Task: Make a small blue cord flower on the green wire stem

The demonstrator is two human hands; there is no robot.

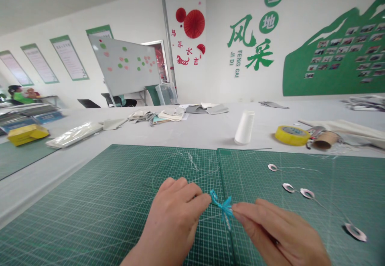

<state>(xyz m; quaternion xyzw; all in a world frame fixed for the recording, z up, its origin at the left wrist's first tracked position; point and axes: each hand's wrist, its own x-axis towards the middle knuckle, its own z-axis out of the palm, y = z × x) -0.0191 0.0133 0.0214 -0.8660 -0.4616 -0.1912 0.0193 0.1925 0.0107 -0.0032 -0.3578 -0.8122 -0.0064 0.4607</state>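
Where left grip (171,218), right grip (276,230) meet, blue yarn tuft (223,206) pinched between.

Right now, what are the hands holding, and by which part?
The left hand and right hand pinch a blue cord between their fingertips, one from each side of its middle.

We get the blue cord (223,206) partly hidden between the fingers, so we can't tell how it's tied. The left hand (171,222) and right hand (276,230) are cut off at the near edge. The wall photos (347,48) are too small to read, and the fabric pile (365,103) runs off far right.
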